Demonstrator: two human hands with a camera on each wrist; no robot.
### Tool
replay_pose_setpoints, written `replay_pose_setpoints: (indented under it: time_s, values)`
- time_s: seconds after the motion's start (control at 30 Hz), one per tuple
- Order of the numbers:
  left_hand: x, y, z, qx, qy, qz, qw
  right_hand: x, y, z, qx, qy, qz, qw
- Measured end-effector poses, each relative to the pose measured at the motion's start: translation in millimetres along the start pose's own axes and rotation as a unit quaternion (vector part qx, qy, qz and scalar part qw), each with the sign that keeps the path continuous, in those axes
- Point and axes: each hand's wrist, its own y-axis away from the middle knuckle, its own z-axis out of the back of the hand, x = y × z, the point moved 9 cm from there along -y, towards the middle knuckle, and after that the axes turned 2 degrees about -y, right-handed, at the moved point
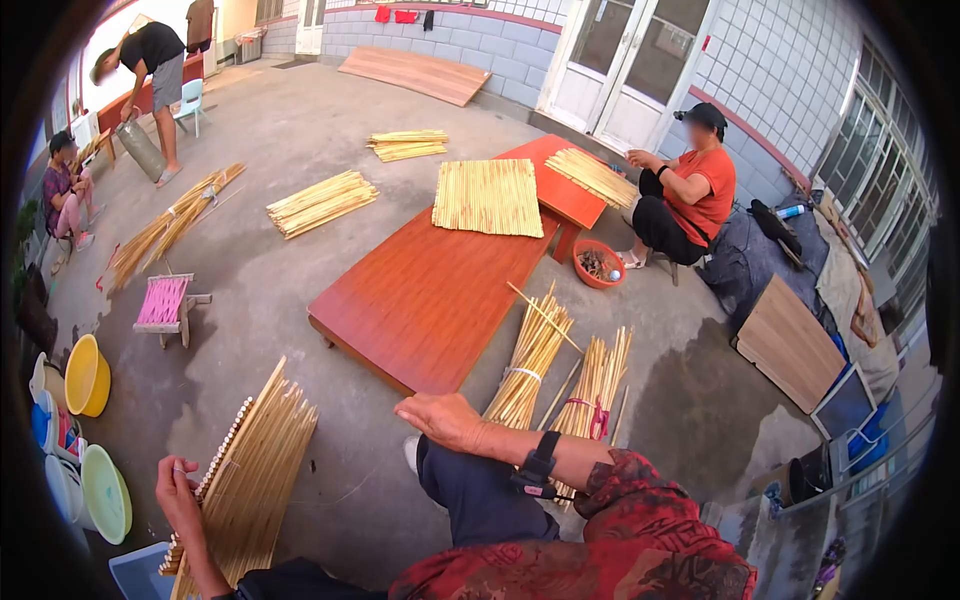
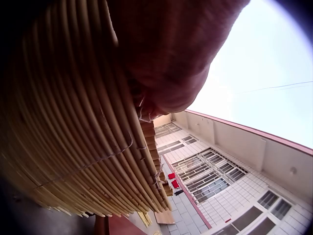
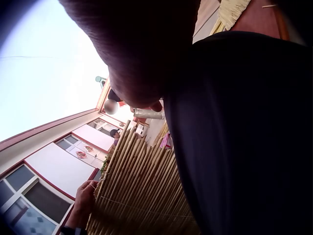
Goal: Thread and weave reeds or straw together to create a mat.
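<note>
A mat of thin straw-coloured sticks tied side by side with thread point(image 1: 250, 470) stands on edge at my left. My left hand point(image 1: 182, 500) grips its outer edge with bent fingers; a ring shows on one finger. The left wrist view shows the rows of stick mat point(image 2: 73, 112) close up, with the dark left hand point(image 2: 166, 63) against the edge and the fingertips partly hidden. My right hand point(image 1: 445, 420) lies over my dark-trousered knee, fingers relaxed and nothing in it. The right wrist view has the left hand point(image 3: 84, 198) at the mat's edge.
Ahead is a low red-brown table point(image 1: 420, 300) with a finished-looking stick mat point(image 1: 488, 198). Tied stick bundles point(image 1: 530, 365) stand near my right leg. Basins point(image 1: 88, 375) and a pink-strapped stool point(image 1: 165, 302) are at left. A seated person point(image 1: 700, 180) works at the right.
</note>
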Motion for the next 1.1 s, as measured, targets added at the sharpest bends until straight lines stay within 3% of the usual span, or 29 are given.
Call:
replay_pose_setpoints:
  time_s: [0.67,1.1]
  values:
    - [12,-3,-4,0.026,0.056,0.031,0.998,4,-13,-13,0.041,0.007,-0.015,0.999]
    - [5,-4,-1,0.006,0.028,-0.005,1.0,10,-11,-14,0.054,0.047,-0.017,0.997]
